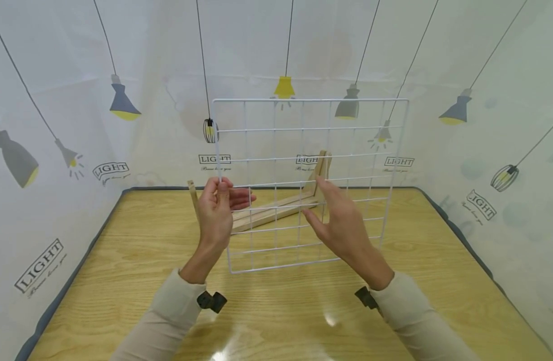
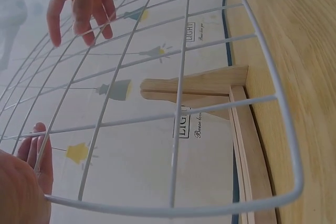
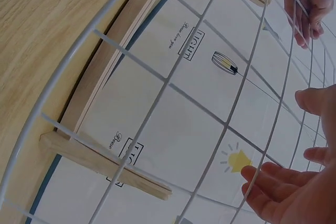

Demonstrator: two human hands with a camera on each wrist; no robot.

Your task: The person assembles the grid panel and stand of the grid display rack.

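Note:
A white wire grid panel (image 1: 312, 100) is held up above the table, facing me. My left hand (image 1: 215, 213) grips its left edge wire between thumb and fingers, with other fingers extended behind the mesh. Beside the right part of the mesh is my right hand (image 1: 346, 225), its thumb apart and its fingers loosely extended. The right wrist view shows those fingers (image 3: 268, 184) against or just behind the wires; whether they touch I cannot tell. Behind the panel, a light wooden stand (image 1: 267, 216) lies on the table, with a long double bar and an upright at each end.
The wood-grain table (image 1: 136, 281) has a dark edge strip along the back and sides. White walls (image 1: 163, 125) printed with hanging lamps and LIGHT labels enclose it on three sides. A small black camera (image 1: 212, 301) sits on each wrist.

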